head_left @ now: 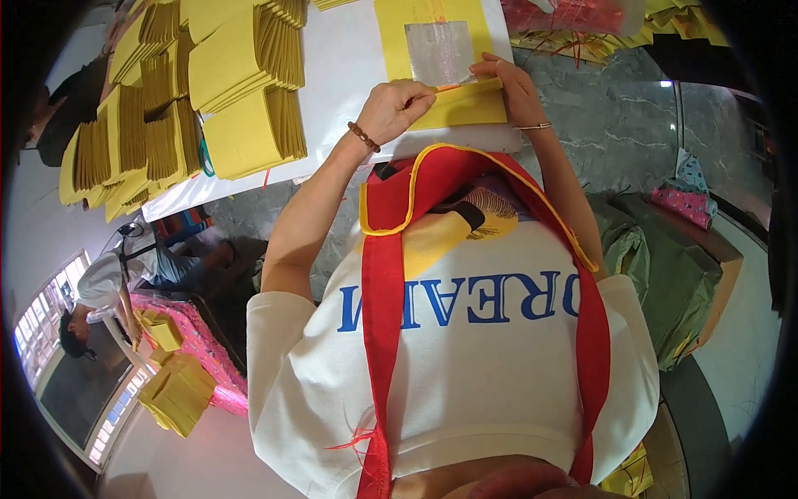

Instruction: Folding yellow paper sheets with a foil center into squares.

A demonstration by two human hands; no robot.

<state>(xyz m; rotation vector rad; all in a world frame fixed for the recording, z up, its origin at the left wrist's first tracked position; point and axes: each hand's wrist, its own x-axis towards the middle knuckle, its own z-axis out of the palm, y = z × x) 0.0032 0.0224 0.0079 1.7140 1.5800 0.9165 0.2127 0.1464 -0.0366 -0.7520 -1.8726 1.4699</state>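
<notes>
A yellow paper sheet (460,112) with a silver square (438,51) lies at the table's near edge, its near part folded up into a raised strip. My left hand (397,108) is closed, pinching the left end of this strip between thumb and curled fingers. At the strip's right end, my right hand (517,90) grips the paper with its fingers bent over the edge. Part of the silver square's lower border is hidden behind the fold.
Stacks of folded yellow paper (241,66) fill the left of the white table (332,50). Green scissor handles (206,158) lie beside them. Red plastic packaging (573,15) is at the far right. Another person (125,266) works at a pink-covered table (199,333) on the left.
</notes>
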